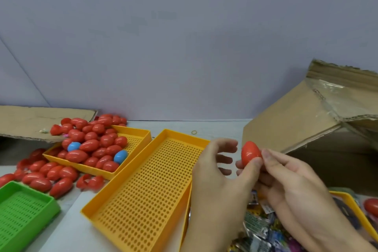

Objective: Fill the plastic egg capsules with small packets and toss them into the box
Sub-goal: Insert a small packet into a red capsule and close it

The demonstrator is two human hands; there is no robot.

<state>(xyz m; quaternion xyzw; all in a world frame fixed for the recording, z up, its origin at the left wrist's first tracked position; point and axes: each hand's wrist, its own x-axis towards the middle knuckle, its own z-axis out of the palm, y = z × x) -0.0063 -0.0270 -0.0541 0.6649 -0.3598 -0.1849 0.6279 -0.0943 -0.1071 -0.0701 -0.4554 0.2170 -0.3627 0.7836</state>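
A closed red egg capsule (250,152) is held up in front of me, beside the flap of the cardboard box (296,125). My right hand (292,182) pinches the capsule from the right with its fingertips. My left hand (216,172) touches the capsule's lower side with its thumb, while its fingers are spread and off the capsule. Small shiny packets (257,227) lie heaped under my hands in a yellow tray (345,200) at the bottom right. The box's dark opening faces me at the right.
A perforated yellow tray (147,180) holding nothing sits in the middle. Behind it, another yellow tray (141,141) holds several red eggs (90,145) and two blue ones (74,146). More red eggs lie loose beside a green tray (20,210). A flat cardboard sheet (30,122) lies at the far left.
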